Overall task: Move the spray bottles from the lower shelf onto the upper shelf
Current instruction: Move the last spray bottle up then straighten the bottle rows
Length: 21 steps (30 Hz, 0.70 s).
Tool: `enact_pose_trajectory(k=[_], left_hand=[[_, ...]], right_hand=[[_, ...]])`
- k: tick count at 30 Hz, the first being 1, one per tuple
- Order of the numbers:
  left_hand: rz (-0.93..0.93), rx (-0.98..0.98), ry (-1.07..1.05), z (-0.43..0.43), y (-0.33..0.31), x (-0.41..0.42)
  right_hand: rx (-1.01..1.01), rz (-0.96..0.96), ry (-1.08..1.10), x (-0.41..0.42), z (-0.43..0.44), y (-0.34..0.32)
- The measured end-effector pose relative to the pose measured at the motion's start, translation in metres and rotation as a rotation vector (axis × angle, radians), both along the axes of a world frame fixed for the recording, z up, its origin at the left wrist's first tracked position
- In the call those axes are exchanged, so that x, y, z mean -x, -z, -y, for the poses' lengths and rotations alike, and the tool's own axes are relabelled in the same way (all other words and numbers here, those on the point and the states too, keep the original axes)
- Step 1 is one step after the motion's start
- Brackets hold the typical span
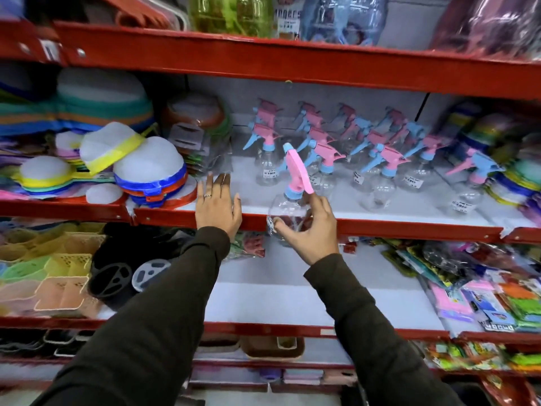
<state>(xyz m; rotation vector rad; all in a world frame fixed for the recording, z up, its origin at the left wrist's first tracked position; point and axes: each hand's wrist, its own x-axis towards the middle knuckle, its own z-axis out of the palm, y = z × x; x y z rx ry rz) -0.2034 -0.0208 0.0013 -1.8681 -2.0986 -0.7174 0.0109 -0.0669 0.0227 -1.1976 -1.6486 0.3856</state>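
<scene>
Here the bottle (288, 212) is held in the right hand (310, 232), with the thumb low on the clear body, the fingers curled round its far side and the index finger raised beside the blue collar. The grip is closed on the bottle but looks light. The bottle is carried tilted, its pink trigger head leaning up and to the right, just in front of the red edge of the upper shelf (380, 227). The left hand (218, 205) is laid flat and open on that edge, holding nothing. For a good placement, the base should probably be lifted clear of the red lip, brought upright, and set on the bare white part at the front, just beside the other bottles (351, 159), without their heads being knocked. The lower shelf (278, 300) appears to have no bottles left where it can be seen, so this one is likely among the last.
</scene>
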Motion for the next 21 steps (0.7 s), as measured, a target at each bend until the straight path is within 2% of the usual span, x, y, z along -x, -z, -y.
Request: enact_pose_trajectory(k=[7,13,21], left_hand=[[-0.03,0.0,0.01,-0.004,0.002,0.008],[-0.065,0.001,-0.026,-0.007,0.005,0.008],[-0.075,-0.041,-0.027,-0.008,0.007,0.007]], right_hand=[[0.037,0.007,0.017,0.033,-0.051,-0.025],[0.174,0.027,0.029,0.046,-0.073,-0.014],[0.239,0.039,0.049,0.049,-0.08,-0.001]])
